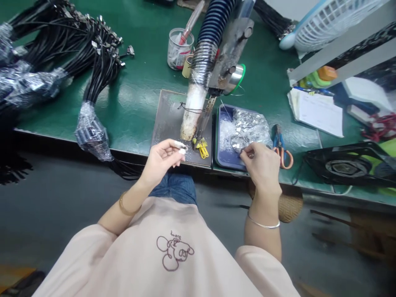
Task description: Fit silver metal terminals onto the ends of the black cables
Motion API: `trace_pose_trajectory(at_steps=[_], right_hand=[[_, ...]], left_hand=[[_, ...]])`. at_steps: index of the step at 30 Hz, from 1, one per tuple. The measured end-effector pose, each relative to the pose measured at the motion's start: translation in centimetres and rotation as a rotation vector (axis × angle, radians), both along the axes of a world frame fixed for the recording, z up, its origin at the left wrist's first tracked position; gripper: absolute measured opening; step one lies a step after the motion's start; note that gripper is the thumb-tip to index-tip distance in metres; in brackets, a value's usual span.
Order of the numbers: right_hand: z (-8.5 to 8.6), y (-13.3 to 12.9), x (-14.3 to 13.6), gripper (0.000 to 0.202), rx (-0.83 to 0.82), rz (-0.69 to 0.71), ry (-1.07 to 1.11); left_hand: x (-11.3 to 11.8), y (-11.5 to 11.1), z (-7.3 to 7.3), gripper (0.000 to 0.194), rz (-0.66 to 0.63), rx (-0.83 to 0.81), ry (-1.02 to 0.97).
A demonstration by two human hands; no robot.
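Observation:
My left hand [163,156] is closed in a pinch at the front edge of a dark board [163,117]. White coverings are on its thumb and fingertip, and something small and dark shows between them, too small to name. Just right of those fingertips lies a yellow clip-like piece [202,148], below the tip of a soldering iron [210,107] fixed in a stand. My right hand [261,165] is pinched over the near right part of a blue tray [218,136]. Inside the tray is a heap of small silvery metal parts [249,126]. Whatever its fingertips hold is hidden.
A ribbed hose [213,24] comes down over the board, beside a solder spool [236,78]. Orange-handled pliers [283,150] lie right of the tray, near a black fan [346,167]. Bundles of black cables [102,74] cover the left side. A cup [176,53] stands behind.

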State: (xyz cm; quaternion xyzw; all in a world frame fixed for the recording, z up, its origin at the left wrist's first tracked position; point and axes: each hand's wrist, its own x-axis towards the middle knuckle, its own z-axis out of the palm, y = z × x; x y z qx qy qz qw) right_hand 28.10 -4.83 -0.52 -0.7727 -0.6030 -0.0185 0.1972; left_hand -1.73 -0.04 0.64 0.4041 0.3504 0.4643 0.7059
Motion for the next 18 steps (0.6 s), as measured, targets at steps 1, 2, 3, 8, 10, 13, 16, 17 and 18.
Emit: trace_pose_trajectory(at_steps=[1,2,3,8,10,13,16,17,18], right_hand=[[-0.1,0.0,0.1,0.018,0.029,0.011,0.002],[-0.1,0.0,0.2,0.018,0.058,0.021,0.016],[-0.1,0.0,0.1,0.018,0.084,0.031,0.038],[1.3,-1.4,-2.3,0.011,0.245,-0.007,0.269],[1.9,-2.3,-4.7,0.012,0.296,0.036,0.505],[2.0,-3.1,-9.1,0.014,0.335,0.170,0.712],[1.4,-3.0,-12.4,0.012,0.545,0.223,0.591],[1.2,-2.8,-13.1,0.014,0.592,0.251,0.561],[1.0,-2.6,-13.5,0.015,0.618,0.279,0.542]], left_hand=[[0.1,-0.2,-0.2,0.028,-0.008,0.031,0.046],[0.2,-0.4,-0.3,0.028,-0.013,0.057,0.079],[0.3,-0.6,-0.4,0.029,-0.016,0.081,0.097],[0.4,-1.2,-0.5,0.034,-0.083,0.152,0.116],[0.5,-1.3,-0.7,0.034,-0.093,0.159,0.132],[0.8,-1.4,-1.0,0.031,-0.085,0.156,0.149],[1.2,-1.6,-1.2,0.026,-0.070,0.156,0.173],[1.2,-1.7,-1.2,0.024,-0.066,0.160,0.186],[1.3,-1.7,-1.1,0.023,-0.062,0.166,0.201]])
